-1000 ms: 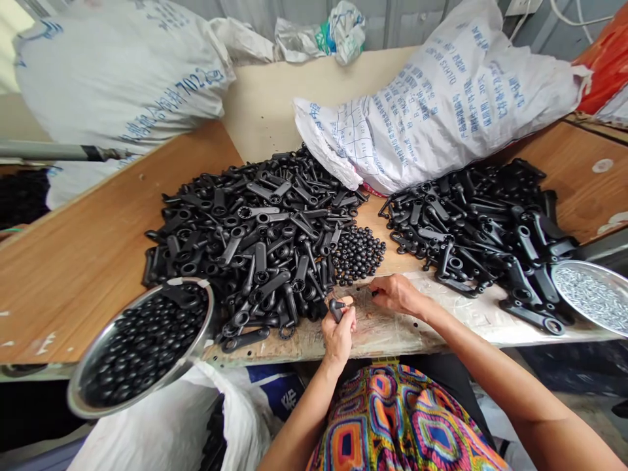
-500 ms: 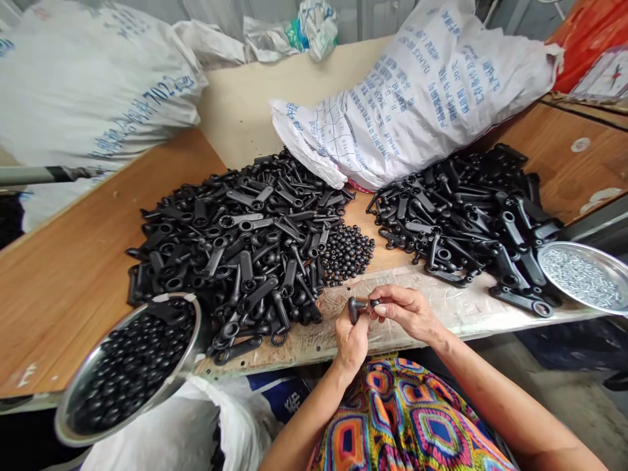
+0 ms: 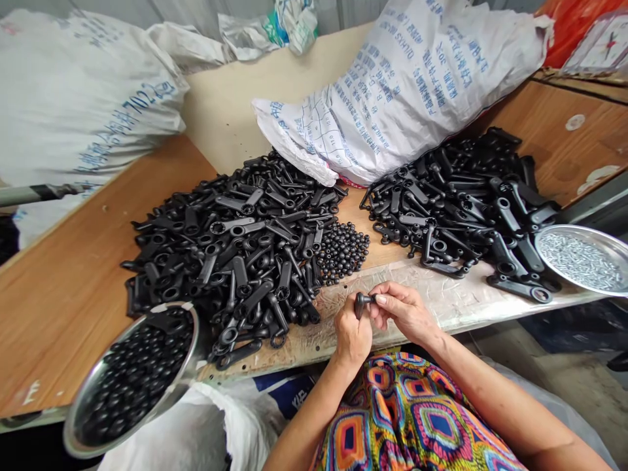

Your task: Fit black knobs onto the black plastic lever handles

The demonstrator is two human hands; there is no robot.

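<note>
Left grip (image 3: pixel 353 330) was closed around a black crank handle (image 3: pixel 362 303), whose rounded end showed above the curled fingers with its narrow spindle pointing to the right. Right grip (image 3: pixel 403 313), pinched narrow between thumb and forefinger, held a small black ball (image 3: pixel 373 299) at the spindle's tip; whether it was seated there could not be told, as the fingertips partly covered the join. Both hands met over the front edge of the desk (image 3: pixel 387 257), just above a brightly patterned garment (image 3: pixel 412 418). Beyond them lay a little pile of black balls (image 3: pixel 343 252), touching a large left heap of crank handles (image 3: pixel 240 245). Well apart from that, a right heap of crank handles (image 3: pixel 456 209) spread toward a round metal dish (image 3: pixel 579 286) of silver pins (image 3: pixel 581 260). At the left front, a tilted metal bowl (image 3: pixel 185 376) held black knobs (image 3: pixel 132 373). One blue-printed white sack (image 3: pixel 387 104) lay across the back; another white sack (image 3: pixel 88 91) stood at the far left, behind a wooden board (image 3: pixel 63 327).
</note>
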